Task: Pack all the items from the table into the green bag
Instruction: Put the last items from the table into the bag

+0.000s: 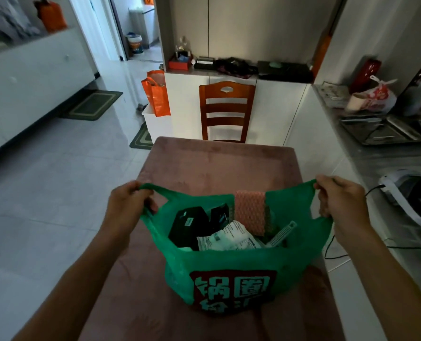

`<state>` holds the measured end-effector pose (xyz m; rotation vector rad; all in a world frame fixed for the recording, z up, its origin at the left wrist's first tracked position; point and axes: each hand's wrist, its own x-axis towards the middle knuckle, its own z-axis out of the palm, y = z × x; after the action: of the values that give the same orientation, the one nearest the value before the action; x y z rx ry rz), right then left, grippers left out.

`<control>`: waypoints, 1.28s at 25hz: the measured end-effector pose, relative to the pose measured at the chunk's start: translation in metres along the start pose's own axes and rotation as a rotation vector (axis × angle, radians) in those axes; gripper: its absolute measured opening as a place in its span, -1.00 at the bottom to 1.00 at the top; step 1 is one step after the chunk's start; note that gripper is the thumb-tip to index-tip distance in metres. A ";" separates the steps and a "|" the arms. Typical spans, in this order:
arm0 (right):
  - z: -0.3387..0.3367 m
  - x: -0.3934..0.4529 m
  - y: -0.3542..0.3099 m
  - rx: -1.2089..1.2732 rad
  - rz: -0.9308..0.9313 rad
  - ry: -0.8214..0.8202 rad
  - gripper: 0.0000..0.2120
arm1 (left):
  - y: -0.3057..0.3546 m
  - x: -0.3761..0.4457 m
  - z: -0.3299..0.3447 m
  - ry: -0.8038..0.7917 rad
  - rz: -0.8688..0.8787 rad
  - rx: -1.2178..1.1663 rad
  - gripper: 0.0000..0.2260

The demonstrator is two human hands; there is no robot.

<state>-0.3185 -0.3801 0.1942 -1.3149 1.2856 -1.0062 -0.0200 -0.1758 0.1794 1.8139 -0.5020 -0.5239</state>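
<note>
The green bag [231, 264] with a red and white printed label stands on the table [219, 161], which has a pink-brown cloth. My left hand [128, 205] grips the bag's left handle and my right hand [339, 195] grips its right handle, pulling the mouth wide. Inside lie a black box [188, 227], a white printed packet [229, 238], a pink foam-net wrap [250, 211] and a pale flat comb-like piece [282, 233]. The cloth around the bag shows no loose items.
A wooden chair [226, 109] stands at the table's far end. On the right runs a counter with a metal tray [381, 131], a white appliance [411, 193] and a black cable [334, 252]. An orange bag [156, 93] sits at the far left; tiled floor lies left.
</note>
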 end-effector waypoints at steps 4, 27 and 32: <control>0.015 0.000 0.000 0.032 -0.044 -0.154 -0.77 | 0.019 0.007 0.007 -0.212 -0.356 -0.497 -0.81; 0.062 0.071 -0.051 0.211 0.189 -0.084 -0.87 | 0.089 0.125 0.031 -0.236 -0.114 -0.349 -0.91; 0.042 0.065 -0.039 0.210 0.178 -0.064 -0.88 | 0.078 0.125 0.025 -0.223 -0.128 -0.352 -0.85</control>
<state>-0.2654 -0.4428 0.2211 -1.0454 1.1914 -0.9390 0.0610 -0.2896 0.2345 1.4632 -0.4146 -0.8543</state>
